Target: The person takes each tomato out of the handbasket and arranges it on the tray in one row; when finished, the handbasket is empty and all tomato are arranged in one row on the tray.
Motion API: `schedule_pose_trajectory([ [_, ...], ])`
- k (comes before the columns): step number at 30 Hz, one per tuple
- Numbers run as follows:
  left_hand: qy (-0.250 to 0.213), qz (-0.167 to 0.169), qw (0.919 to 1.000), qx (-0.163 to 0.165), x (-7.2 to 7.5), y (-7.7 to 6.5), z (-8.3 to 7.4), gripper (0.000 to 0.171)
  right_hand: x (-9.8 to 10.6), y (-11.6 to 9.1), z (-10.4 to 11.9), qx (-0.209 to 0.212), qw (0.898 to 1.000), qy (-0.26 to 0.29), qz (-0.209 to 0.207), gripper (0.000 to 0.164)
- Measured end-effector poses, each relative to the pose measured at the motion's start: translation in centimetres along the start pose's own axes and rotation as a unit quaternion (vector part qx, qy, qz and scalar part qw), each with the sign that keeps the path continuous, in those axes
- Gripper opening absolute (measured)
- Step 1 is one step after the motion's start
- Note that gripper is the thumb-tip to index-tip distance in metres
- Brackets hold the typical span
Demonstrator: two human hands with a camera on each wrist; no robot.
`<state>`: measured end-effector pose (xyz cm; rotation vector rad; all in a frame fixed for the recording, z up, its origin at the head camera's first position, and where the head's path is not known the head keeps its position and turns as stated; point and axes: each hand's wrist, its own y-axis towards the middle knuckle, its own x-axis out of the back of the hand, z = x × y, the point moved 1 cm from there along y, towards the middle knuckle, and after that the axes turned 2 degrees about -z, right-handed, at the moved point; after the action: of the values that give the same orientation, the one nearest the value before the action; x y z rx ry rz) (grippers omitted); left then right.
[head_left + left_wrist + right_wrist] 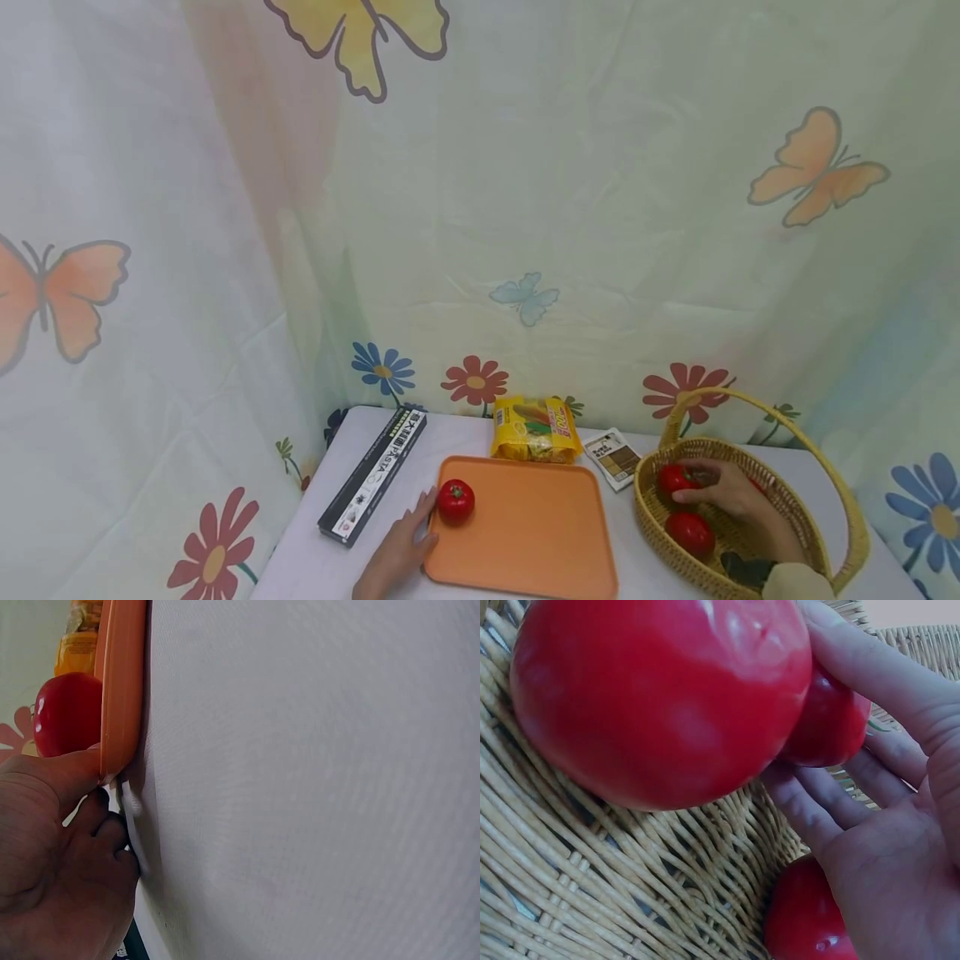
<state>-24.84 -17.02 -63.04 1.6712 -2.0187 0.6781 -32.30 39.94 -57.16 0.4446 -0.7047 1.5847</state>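
My left hand [401,546] is at the left edge of an orange tray [532,533]. In the left wrist view, the thumb lies over the tray's rim, with the other fingers curled just outside it. Near that rim a red tomato [455,502] with a green stem sits on the tray. My right hand [723,492] reaches into a wicker basket [813,542] and grips a tomato [829,724] between thumb and fingers. A larger-looking tomato [660,697] lies in front of it in the right wrist view, and another [810,915] shows below the palm.
A long black and white pasta box [375,475] lies left of the tray. Behind the tray are a yellow food packet [536,429] and a small white and brown packet [613,458]. The basket's tall handle [817,454] arches above its right side. Printed curtains [555,208] surround the white table.
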Motion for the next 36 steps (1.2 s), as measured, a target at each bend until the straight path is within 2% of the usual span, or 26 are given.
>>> schedule_pose_trajectory([
  [4,-0.001,0.0,1.0,-0.004,0.0,0.0,0.1,0.073,0.3,-0.3,0.3,0.002,1.0,0.0,-0.003,0.083],
  [17,-0.002,-0.004,0.9999,-0.011,0.3,-0.2,0.2,0.073,0.8,-1.6,2.7,0.082,0.994,-0.067,-0.042,0.079],
  [24,0.003,-0.005,0.9997,-0.024,0.3,-0.2,0.0,0.072,0.9,-3.0,4.1,0.109,0.991,-0.042,-0.062,0.074],
  [36,-0.002,-0.009,0.9997,-0.023,0.2,-0.4,-0.3,0.072,0.6,-5.1,6.0,0.102,0.992,0.015,-0.073,0.073],
])
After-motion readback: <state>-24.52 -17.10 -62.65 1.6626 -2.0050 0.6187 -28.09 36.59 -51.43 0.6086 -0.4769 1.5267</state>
